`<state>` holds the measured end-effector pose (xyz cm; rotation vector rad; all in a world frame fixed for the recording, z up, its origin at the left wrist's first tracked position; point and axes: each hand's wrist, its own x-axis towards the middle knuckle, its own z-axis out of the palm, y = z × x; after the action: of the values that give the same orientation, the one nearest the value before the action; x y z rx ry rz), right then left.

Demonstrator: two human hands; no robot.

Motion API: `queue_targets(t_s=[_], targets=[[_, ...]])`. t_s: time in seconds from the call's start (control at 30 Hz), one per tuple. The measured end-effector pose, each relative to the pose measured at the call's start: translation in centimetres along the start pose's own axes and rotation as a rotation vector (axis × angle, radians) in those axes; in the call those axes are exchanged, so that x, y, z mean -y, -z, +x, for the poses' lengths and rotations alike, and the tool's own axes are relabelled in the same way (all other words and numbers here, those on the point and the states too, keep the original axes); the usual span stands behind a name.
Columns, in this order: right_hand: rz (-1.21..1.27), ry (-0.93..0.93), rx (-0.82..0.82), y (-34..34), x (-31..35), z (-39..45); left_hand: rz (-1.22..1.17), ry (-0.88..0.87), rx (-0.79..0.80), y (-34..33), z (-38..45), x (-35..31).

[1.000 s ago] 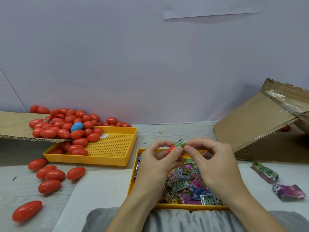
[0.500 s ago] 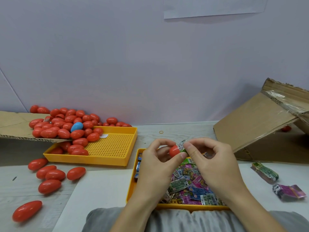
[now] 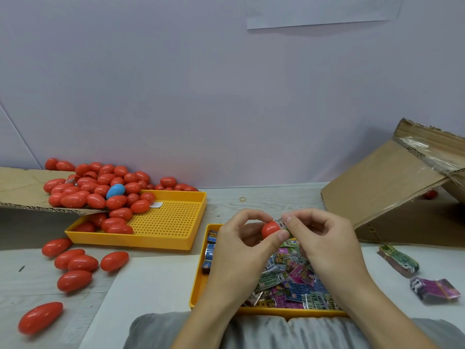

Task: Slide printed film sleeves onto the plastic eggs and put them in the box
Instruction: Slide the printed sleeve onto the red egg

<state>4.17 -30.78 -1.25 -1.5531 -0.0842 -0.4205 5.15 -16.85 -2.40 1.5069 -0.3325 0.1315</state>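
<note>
We're holding one red egg point(image 3: 270, 229) up above the far end of the near yellow tray point(image 3: 198, 285), the one holding the loose printed sleeves point(image 3: 289, 280). Left hand point(image 3: 241, 250) is pinching the egg's left half between thumb and fingertips. Right hand point(image 3: 324, 245) is pinching a film sleeve point(image 3: 283, 224) at the egg's right end, fingers curled round it. Both hands are grasping, neither is free.

Key relation: the egg's long axis is lying roughly left-right, between the two hands. The sleeve is sitting on the right tip only; most of the red shell is showing bare on the left. So we're judging the sleeve has to travel leftward along that axis, right hand pulling, left hand bracing. We're still early in the sliding step.

The box point(image 3: 392, 187) is lying tipped on the table point(image 3: 271, 200) at far right, well apart from the hands. The right hand is the nearer one for the drop-off. How many sleeved eggs are already in there we can't tell.

The supply is sitting far left: a pile of red eggs point(image 3: 100, 187) with one blue egg point(image 3: 115, 191), spilling off a cardboard flap point(image 3: 22, 190) into the far yellow tray point(image 3: 166, 222). More loose eggs point(image 3: 75, 263) are lying on the table at near left. Two banded sleeve bundles point(image 3: 400, 263) are sitting near right.

Risk as we're reading it: film bunching or skewing if the pull goes off-axis.
</note>
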Motion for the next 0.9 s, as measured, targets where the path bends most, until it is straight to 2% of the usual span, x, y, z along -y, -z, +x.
queue_targets(t_s=[0.5, 0.73, 0.9], targets=[[0.018, -0.062, 0.029, 0.06, -0.08, 0.06, 0.093, 0.027, -0.037, -0.18, -0.06, 0.11], [-0.026, -0.027, 0.039, 0.03, -0.08, 0.02, 0.148, 0.002, -0.04, -0.32, -0.15, 0.11], [-0.163, 0.053, 0.067, 0.14, -0.03, -0.11, 0.184, -0.041, -0.008, -0.27, -0.17, 0.13]])
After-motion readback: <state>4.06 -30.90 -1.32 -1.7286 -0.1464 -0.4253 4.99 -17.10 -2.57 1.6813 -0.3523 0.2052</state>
